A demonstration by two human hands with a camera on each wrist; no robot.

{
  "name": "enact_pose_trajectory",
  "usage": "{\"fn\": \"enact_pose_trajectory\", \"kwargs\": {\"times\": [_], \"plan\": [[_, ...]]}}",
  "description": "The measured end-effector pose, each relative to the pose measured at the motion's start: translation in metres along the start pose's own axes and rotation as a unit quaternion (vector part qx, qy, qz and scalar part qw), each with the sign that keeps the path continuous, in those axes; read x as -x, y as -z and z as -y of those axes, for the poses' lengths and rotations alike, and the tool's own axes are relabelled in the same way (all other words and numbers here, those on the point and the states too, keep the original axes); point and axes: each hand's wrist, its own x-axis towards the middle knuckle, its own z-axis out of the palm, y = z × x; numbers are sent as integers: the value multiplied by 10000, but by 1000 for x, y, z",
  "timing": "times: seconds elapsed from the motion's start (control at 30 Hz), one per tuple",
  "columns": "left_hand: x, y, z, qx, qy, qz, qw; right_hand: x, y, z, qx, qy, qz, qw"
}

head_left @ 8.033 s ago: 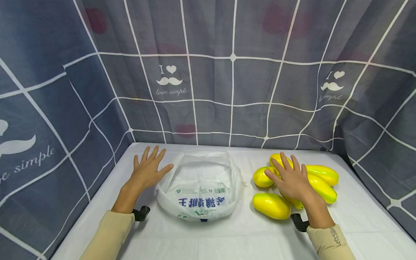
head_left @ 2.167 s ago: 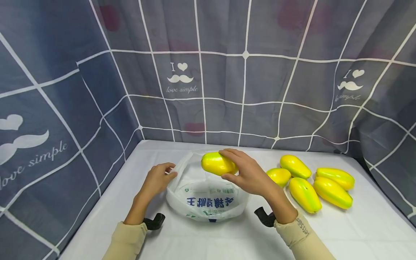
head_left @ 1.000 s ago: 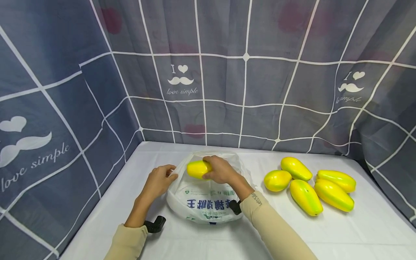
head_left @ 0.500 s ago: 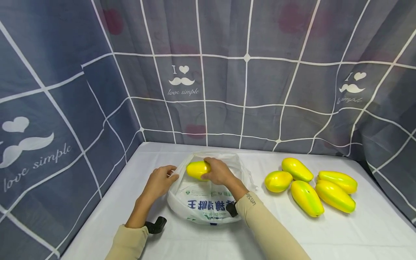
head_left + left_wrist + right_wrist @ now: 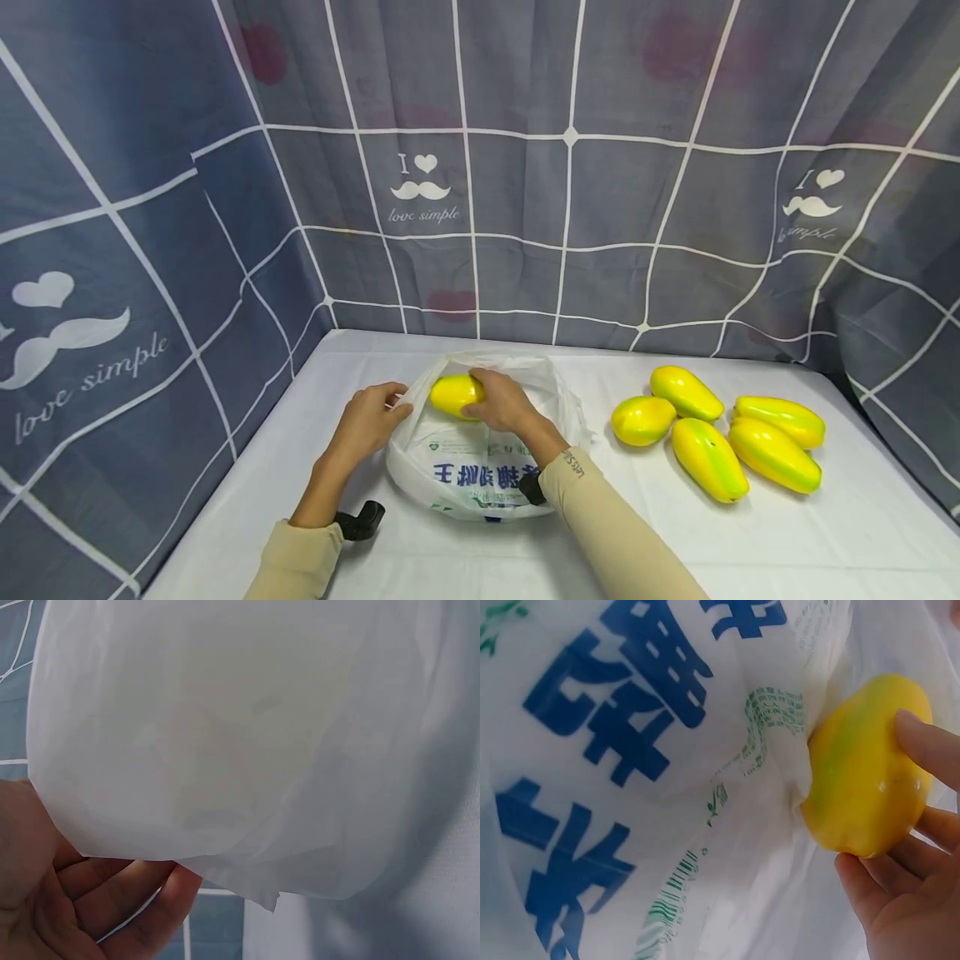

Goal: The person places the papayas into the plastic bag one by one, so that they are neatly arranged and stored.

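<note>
Both arms wear long beige sleeves; the right sleeve (image 5: 600, 517) has small dark lettering near the cuff. A black wrist mount (image 5: 360, 520) sits under the left sleeve's (image 5: 296, 562) cuff.

Bag (image 5: 480, 475) interior: hidden behind front wall w/ blue print. Mango (image 5: 455, 394): right end covered by right hand (image 5: 504, 402); in right wrist view, lower left edge tucked behind bag film. Left hand (image 5: 367, 419): fingertips lost under bag rim; in left wrist view, cut off by frame edge, nothing legible through film. Small green print: too fine to read.
</note>
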Motion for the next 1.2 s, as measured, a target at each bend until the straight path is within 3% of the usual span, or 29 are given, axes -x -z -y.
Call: {"fn": "enact_pose_trajectory", "kwargs": {"times": [0.6, 0.83, 1.2], "plan": [[0, -1, 1, -61, 13, 82, 9999, 4, 1, 1, -14, 177, -5, 9998], [-1, 1, 3, -73, -22, 83, 9999, 13, 10, 7, 280, 440, 38, 9986], [-1, -1, 3, -102, -49, 100, 9999, 32, 25, 12, 777, 473, 250, 9955]]}}
